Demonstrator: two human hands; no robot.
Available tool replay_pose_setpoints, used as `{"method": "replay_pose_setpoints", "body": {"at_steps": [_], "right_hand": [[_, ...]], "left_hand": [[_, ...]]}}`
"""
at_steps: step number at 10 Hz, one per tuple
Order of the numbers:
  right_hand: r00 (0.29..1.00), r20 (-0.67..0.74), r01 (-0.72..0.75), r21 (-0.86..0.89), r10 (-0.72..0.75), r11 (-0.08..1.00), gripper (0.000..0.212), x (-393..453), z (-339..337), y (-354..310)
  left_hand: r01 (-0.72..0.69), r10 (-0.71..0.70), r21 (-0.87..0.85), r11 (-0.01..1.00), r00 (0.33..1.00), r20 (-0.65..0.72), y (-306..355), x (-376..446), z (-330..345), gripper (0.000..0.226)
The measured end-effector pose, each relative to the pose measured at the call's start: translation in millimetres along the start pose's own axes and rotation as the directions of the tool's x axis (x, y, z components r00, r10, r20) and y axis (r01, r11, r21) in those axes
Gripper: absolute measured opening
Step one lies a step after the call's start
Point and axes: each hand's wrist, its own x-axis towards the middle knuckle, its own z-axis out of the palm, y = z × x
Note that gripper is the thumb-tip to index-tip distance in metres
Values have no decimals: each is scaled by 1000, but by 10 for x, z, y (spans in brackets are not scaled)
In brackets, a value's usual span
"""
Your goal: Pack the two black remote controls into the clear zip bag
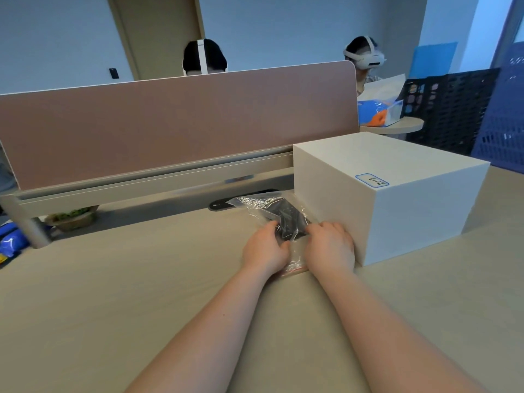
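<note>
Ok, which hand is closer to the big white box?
Right. The right hand is next to the white box's near left face, seemingly touching it. The left hand is further left, across the clear zip bag both hands are holding.

White box [397, 199]: blue-bordered label [372, 180], handwriting illegible.

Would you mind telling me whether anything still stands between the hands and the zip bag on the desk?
Nothing visible does: the left hand and right hand already grip the clear zip bag.
</note>
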Motion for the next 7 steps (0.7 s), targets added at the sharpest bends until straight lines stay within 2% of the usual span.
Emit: {"method": "replay_pose_setpoints", "body": {"at_steps": [1, 2, 3, 5, 6, 7], "right_hand": [[1000, 6, 8, 1, -8, 1000, 32, 7, 12, 5], [1000, 5, 1, 11, -1, 1000, 30, -4, 42, 21], [999, -32, 14, 30, -13, 999, 23, -51, 29, 7], [996, -81, 45, 57, -41, 997, 18, -147, -71, -50], [994, -89, 73, 55, -68, 996, 14, -234, -106, -62], [987, -38, 157, 20, -156, 987, 18, -377, -129, -45]], "left_hand": [[10, -10, 7, 1000, 999, -35, -27, -47, -3, 41], [61, -59, 25, 998, 995, -82, -115, -105, -28, 41], [81, -78, 27, 996, 992, -101, -175, -218, -72, 51], [114, -106, 55, 992, 985, -133, -242, -497, -201, 38], [135, -129, 34, 990, 983, -132, -290, -678, -276, 44], [115, -110, 31, 993, 984, -138, -319, -917, -341, 44]]}}
